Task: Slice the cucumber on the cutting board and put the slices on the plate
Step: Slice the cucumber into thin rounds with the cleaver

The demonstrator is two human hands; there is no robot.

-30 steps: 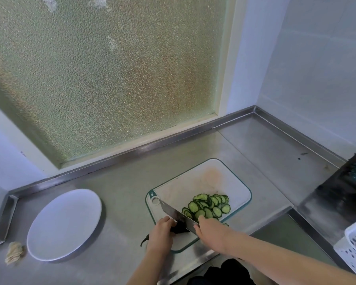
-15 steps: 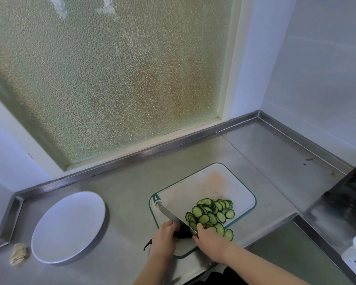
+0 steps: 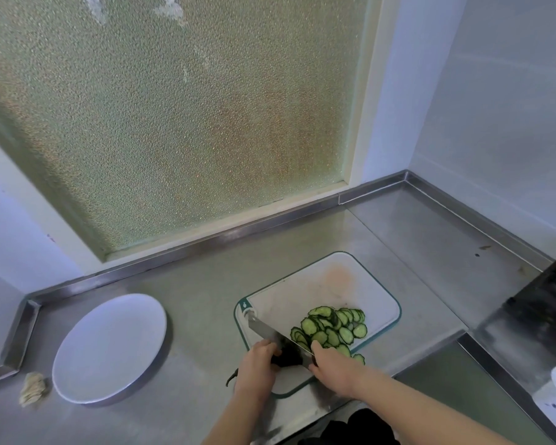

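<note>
Barely anything has moved: my left hand (image 3: 256, 364) still grips the cucumber stub (image 3: 288, 358), its cut end just past my fingertips (image 3: 270, 347), beside the knife (image 3: 267, 332) my right hand (image 3: 336, 369) clutches.

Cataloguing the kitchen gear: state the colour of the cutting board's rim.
Dark teal-green, edging a white cutting board; the head view shows it best.

- Left hand (image 3: 256, 369): bare, with nothing worn on the fingers or the wrist.
- Left forearm (image 3: 235, 419): uncovered as far as the bottom edge of the view.
- Right hand (image 3: 336, 370): bare as well.
- Right forearm (image 3: 424, 409): uncovered along all of its visible length.
- Dark garment (image 3: 350, 427): black cloth in soft folds between the forearms at the bottom edge; its kind cannot be told.
</note>
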